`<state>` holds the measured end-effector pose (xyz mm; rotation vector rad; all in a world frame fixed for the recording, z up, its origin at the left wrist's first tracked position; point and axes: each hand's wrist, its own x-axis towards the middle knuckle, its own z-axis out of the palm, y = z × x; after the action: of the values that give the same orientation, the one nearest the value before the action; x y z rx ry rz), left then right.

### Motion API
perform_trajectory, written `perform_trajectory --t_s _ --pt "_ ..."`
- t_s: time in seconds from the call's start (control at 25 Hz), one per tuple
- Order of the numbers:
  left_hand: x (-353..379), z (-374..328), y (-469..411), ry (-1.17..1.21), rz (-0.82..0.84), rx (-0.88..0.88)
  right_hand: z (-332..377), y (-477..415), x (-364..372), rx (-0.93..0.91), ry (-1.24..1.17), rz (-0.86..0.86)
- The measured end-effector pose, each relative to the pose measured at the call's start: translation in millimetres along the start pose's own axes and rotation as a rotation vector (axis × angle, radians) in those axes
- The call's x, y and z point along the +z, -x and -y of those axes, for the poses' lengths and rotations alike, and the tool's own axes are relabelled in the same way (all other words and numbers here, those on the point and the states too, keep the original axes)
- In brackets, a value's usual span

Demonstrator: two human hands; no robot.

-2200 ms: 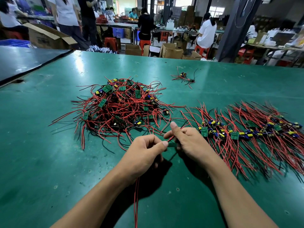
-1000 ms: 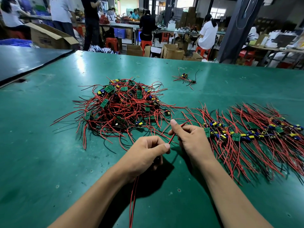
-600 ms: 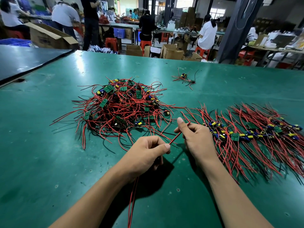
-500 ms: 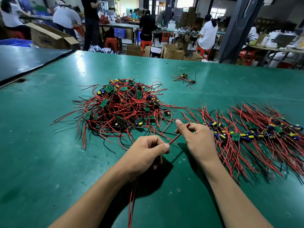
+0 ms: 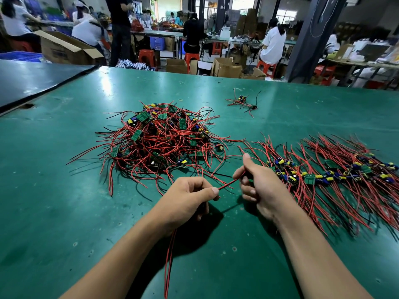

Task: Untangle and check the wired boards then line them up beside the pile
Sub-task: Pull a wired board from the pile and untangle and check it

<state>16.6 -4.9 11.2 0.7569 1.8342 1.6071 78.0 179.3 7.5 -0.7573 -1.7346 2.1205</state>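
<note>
Both hands are low over the green table (image 5: pixel 64 201), working one wired board between them. The left hand (image 5: pixel 183 201) is clenched, thumb pressed against the forefinger on a red wire (image 5: pixel 226 184), and more red wire trails out under that fist toward the person. The right hand (image 5: pixel 261 188) is curled too, pinching the far end of the same stretch of wire between thumb and forefinger. The board itself is hidden inside the hands; which fist holds it cannot be told.

The tangled pile (image 5: pixel 159 143) sits just beyond the left hand, a mound of red and black leads with small green boards poking out. To the right, the sorted row (image 5: pixel 328 175) lies with boards side by side and wires fanned out, touching the right hand's knuckles. A stray wired board (image 5: pixel 243 100) lies well apart, farther up the table.

How will it handle? Light, by the look of it, with thin floppy leads that snag on neighbours. The wires look safe to draw through the fingers, but a hard tug likely strains the solder joints, so the board's edges are the better place to grip when setting it down.

Containers: an open cardboard box (image 5: pixel 64 48) stands off the table's far left corner, contents not visible, and more cardboard boxes (image 5: pixel 224 67) sit on the floor beyond.
</note>
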Motion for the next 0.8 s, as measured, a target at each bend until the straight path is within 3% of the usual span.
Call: perform_trajectory --t_s 0.08,0.16,0.28,0.44,0.8 --pt "-0.1 0.8 0.3 0.012 -0.01 -0.013 -4.0 1.8 1.6 -0.152 0.236 -0.079" --pt "-0.6 0.9 0.7 0.054 -0.025 -0.021 -4.0 2.4 3.4 -0.166 0.134 -0.053" --pt "0.5 1.3 0.5 0.088 -0.046 -0.016 -0.2 6.7 10.3 -0.038 0.004 0.148" --pt "0.6 2.5 0.0 0.152 -0.078 -0.008 -7.9 18.8 24.7 0.038 0.098 0.398" --pt "2.8 -2.0 1.2 0.052 -0.022 -0.004 -6.0 3.2 5.7 -0.216 0.222 -0.063"
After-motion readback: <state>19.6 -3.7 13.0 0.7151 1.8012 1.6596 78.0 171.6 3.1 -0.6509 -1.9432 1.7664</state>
